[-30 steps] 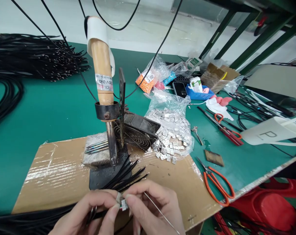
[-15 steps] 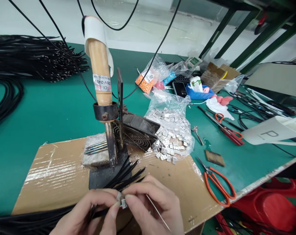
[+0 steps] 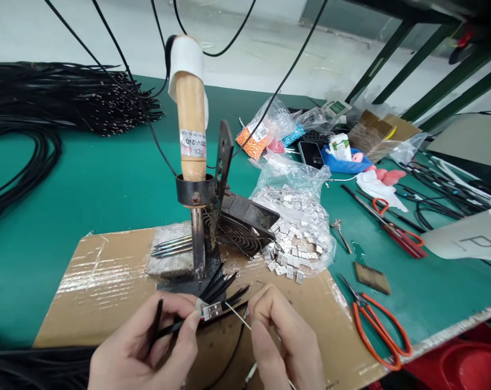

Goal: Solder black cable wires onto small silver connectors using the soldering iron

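Note:
My left hand (image 3: 151, 341) is closed, thumb and index finger pinching a black cable near its end, where a metal USB connector (image 3: 213, 310) sits. Bits of coloured wire show behind the connector, mostly hidden by the fingertips. My right hand (image 3: 283, 338) is closed on a thin pale solder wire (image 3: 239, 315), whose tip points at the connector. Just beyond the hands lie several black cable ends (image 3: 224, 287). A soldering iron (image 3: 191, 124) with a wooden handle stands tip down in a metal holder (image 3: 196, 190).
A plastic bag of metal connectors (image 3: 294, 233) lies behind cardboard (image 3: 107, 281). Orange-handled scissors (image 3: 381, 325) are at the right, with a small brown block (image 3: 372, 278) behind them. A small fan (image 3: 245, 227) leans by the iron. Black cable bundles (image 3: 66, 97) lie at the left.
My right hand has drawn away from the connector to the right, and the connector now shows more fully. The solder wire's tip has come into view. The whole scene has shifted right.

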A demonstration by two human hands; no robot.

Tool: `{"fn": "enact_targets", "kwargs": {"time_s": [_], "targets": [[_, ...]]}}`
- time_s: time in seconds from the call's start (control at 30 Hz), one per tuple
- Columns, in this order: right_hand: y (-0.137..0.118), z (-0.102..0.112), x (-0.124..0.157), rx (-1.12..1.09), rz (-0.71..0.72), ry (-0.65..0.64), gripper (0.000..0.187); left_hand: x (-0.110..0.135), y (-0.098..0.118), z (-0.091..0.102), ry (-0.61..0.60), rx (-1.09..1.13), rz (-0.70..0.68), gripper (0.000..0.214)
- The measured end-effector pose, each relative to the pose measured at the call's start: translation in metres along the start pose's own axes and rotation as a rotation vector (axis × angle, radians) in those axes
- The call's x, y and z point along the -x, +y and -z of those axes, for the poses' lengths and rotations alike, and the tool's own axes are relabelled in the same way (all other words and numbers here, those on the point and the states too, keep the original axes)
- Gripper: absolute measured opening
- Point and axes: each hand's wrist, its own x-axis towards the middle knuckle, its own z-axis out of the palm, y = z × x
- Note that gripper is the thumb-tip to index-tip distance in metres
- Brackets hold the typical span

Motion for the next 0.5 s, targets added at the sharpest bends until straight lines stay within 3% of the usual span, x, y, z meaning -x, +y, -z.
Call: {"fn": "enact_targets", "kwargs": {"time_s": [0.1, 0.33, 0.5], "targets": [[0.0, -0.006, -0.004, -0.138, 0.072, -0.011, 0.022, -0.005, 0.001, 0.0, 0.01, -0.008, 0.002, 0.049], [-0.01, -0.014, -0.006, -0.179, -0.057, -0.054, 0.016, -0.011, -0.003, 0.008, 0.017, 0.018, 0.054, 0.046], [-0.011, -0.013, -0.008, -0.138, -0.104, -0.039, 0.016, -0.018, -0.002, 0.012, -0.064, 0.155, -0.005, 0.012]]}}
